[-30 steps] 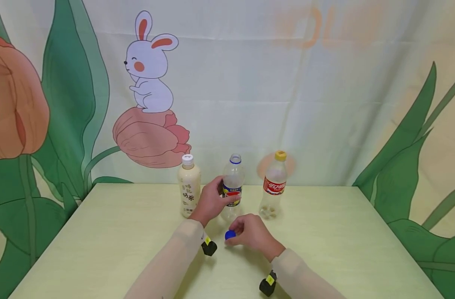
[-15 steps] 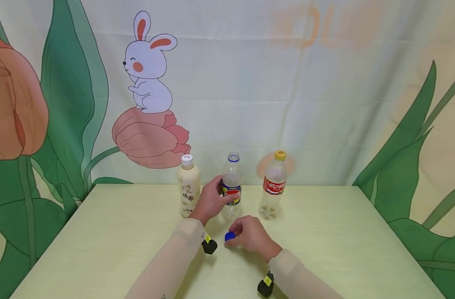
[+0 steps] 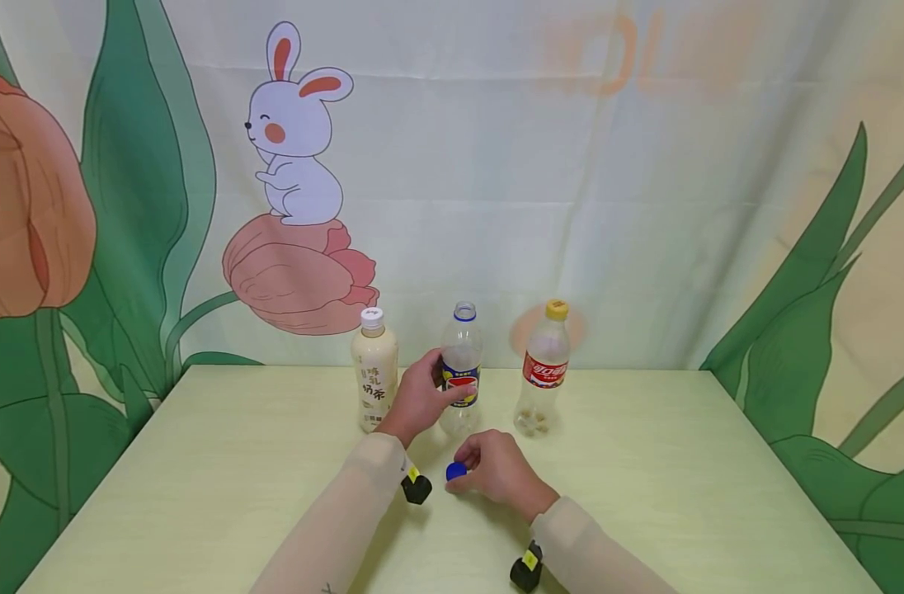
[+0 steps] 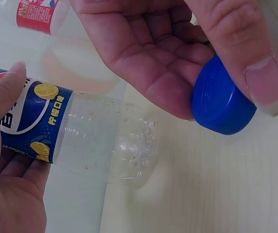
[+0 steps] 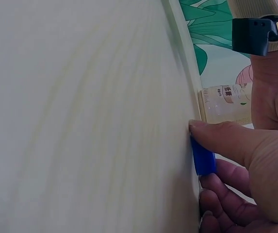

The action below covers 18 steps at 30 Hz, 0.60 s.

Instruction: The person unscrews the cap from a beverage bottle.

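so, bottle [image 3: 463,363] is standing upright on the table [image 3: 237,478], mouth uncapped. left hand [image 3: 422,396] is gripping it round the label, thumb across the front, fingers curling round the far side. reads as a steadying hold: bottle looks near empty, so a light push would probably be tipping it. grip is sitting below the neck, which is leaving the mouth fully clear.

right hand [image 3: 500,466] is working on the near side of the bottle, low over the table. thumb and finger are pinching the blue cap [image 4: 221,102] across its width, remaining fingers folding in behind. likely a fingertip pinch because the part is too small for a full fist. cap is sitting well apart from the bottle's mouth; can't tell if its edge is touching the table.

milk tea [image 3: 372,371] is standing left of the bottle, coke [image 3: 545,371] right of it, both upright, capped, neither being held. spacing is probably giving the fingers room round the bottle.
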Tool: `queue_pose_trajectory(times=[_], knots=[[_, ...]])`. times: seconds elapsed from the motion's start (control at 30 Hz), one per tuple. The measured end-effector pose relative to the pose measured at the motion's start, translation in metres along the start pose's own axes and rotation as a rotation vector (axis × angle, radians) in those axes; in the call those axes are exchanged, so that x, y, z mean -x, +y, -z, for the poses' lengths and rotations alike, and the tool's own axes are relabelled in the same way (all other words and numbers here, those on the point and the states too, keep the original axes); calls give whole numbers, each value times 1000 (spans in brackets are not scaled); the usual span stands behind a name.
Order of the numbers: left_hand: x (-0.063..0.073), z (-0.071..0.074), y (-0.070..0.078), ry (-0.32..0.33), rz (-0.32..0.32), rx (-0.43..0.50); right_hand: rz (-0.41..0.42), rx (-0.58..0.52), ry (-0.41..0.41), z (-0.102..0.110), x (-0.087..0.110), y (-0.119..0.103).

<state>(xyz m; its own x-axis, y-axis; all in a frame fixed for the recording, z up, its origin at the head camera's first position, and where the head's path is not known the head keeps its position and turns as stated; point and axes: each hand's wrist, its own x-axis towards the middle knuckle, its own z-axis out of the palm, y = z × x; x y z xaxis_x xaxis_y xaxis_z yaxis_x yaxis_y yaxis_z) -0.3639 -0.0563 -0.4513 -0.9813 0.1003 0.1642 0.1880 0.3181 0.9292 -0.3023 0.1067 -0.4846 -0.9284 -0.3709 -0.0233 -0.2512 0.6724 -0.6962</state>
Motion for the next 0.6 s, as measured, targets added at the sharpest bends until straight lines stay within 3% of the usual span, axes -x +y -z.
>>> queue_pose_trajectory(times=[0.6], knots=[[2,2,-1,-33,18,-2,6,-38,0,3,4,-1]])
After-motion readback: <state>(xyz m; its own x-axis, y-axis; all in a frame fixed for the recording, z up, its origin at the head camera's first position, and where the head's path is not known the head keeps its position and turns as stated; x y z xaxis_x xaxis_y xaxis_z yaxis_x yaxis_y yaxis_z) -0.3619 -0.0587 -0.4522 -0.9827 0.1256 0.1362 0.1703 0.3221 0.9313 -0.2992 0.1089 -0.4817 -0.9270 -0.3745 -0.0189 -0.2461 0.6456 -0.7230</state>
